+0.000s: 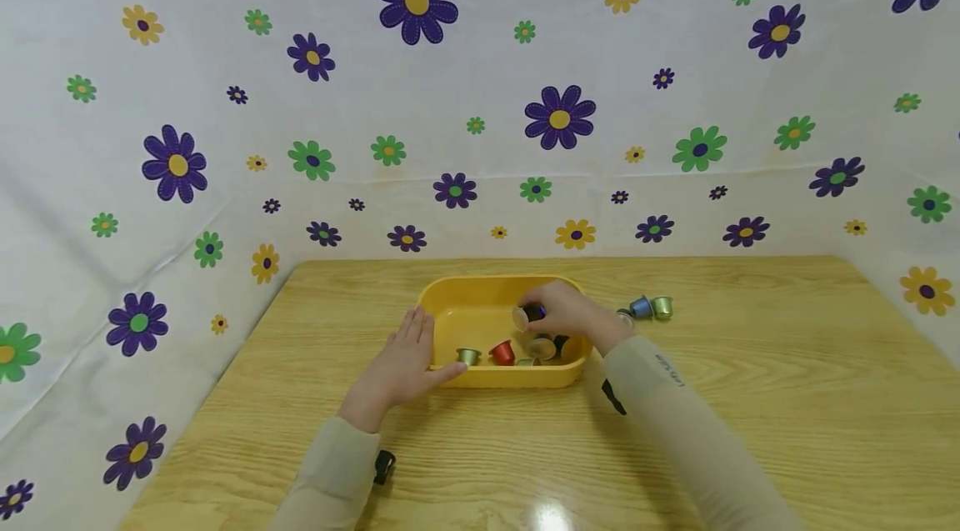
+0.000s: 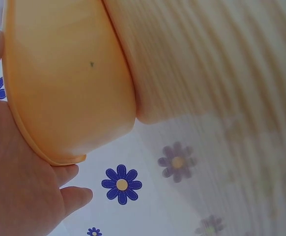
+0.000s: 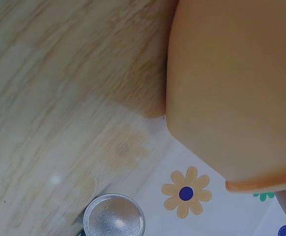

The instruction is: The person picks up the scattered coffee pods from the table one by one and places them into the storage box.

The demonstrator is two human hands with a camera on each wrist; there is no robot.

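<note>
A yellow plastic bin [image 1: 487,378] stands on the table with several coffee capsules inside. Along its left rim lie the straight fingers of my left hand [image 1: 401,368], the thumb reaching over the front rim; the left wrist view shows this hand [image 2: 25,182] against the bin's side. Inside the bin, my right hand [image 1: 562,310] pinches a dark coffee capsule [image 1: 534,313], its pale lid facing left. Below it are a red capsule [image 1: 502,353], a green capsule [image 1: 468,356] and a capsule with a tan lid [image 1: 542,348]. The right wrist view barely catches that hand.
On the table right of the bin stand a blue capsule [image 1: 641,308] and a light green capsule [image 1: 662,308]. Another capsule [image 1: 625,317] is partly hidden by my right wrist; a silver lid [image 3: 114,219] shows in the right wrist view. A flowered cloth [image 1: 480,72] hangs behind the table.
</note>
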